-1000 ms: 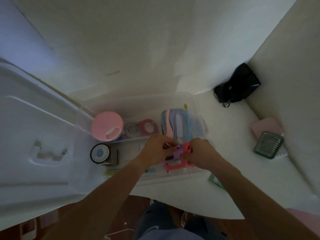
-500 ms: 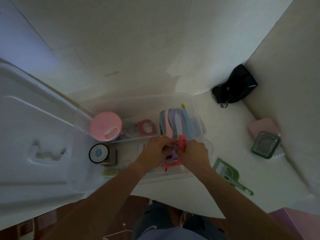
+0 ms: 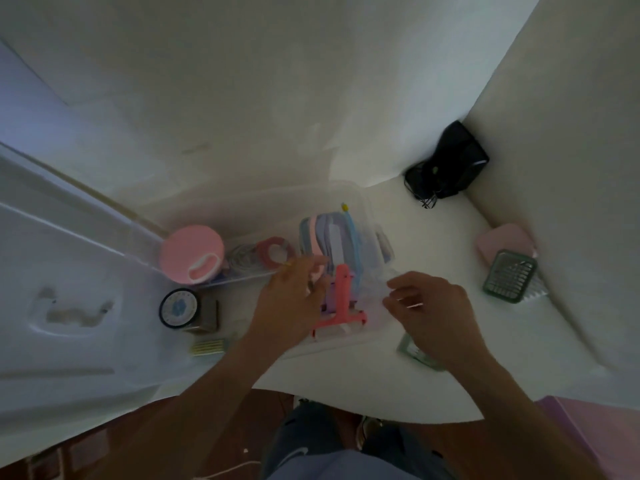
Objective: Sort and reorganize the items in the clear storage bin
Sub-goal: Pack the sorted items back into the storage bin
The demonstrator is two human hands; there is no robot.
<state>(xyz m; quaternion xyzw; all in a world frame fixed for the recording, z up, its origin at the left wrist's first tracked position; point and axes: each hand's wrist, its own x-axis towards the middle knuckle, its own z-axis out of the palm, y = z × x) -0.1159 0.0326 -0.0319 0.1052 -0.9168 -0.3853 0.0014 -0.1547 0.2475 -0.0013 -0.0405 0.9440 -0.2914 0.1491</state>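
The clear storage bin [image 3: 349, 188] stands on the white table. Inside it are a pink round lidded container [image 3: 188, 252], tape rolls [image 3: 273, 251], pastel flat pieces standing on edge [image 3: 332, 237], a blue stick [image 3: 351, 230], a dark-rimmed round tin [image 3: 178, 308] and a yellow-green comb-like strip [image 3: 207, 346]. A pink T-shaped tool [image 3: 342, 303] lies on a purple tool [image 3: 329, 296] at the bin's front right. My left hand [image 3: 289, 303] hovers just left of these tools, fingers loosely bent, fingertips at their edge. My right hand [image 3: 433, 317] is over the bin's right rim, fingers relaxed, holding nothing.
The bin's large lid [image 3: 52, 271] lies to the left. A black device with a cord [image 3: 450, 164] sits in the far corner. A green grid chopper [image 3: 509, 280] rests against a pink box [image 3: 502, 239] on the right. A green scoop [image 3: 414, 353] lies partly under my right wrist.
Both hands held the pink and purple tools together; now the tools lie in the bin. My right hand has let go and drawn back to the right. My left hand has loosened beside them.
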